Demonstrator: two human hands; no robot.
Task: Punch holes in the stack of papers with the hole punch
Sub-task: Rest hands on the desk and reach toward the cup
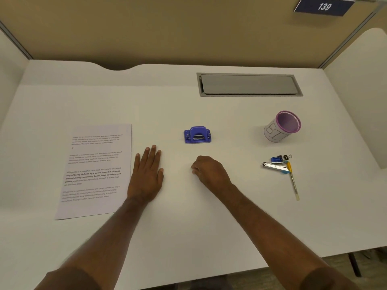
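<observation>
I have the punch (197, 135) sitting alone mid-desk, and I'll place everything from it. The papers (96, 170) lie flat well to its left, print up, near edge close to the desk (188, 227) front. My left hand (146, 174) rests flat on the desk with straight fingers, between the papers and the punch, just beside the papers' right edge and holding nothing. My right hand (209, 171) rests just nearer than the punch, fingers curled under; I see nothing in it, though the palm side is hidden from me.

Handling, as I judge it: the punch looks small, rigid and fairly heavy for its size, best taken across its body from above. Which side its slot faces I cannot make out. The papers will be light, floppy and apt to fan or slide on the smooth top, so I would pinch them at an edge and square them before feeding them in.

Room: bare desk lies all round the punch. Far right of it stand a cup (282, 126) and, nearer, a clutter of clips (279, 159), a clipper (273, 165) and a pen (293, 181). Behind it, to the right, is a cable hatch (249, 84).
</observation>
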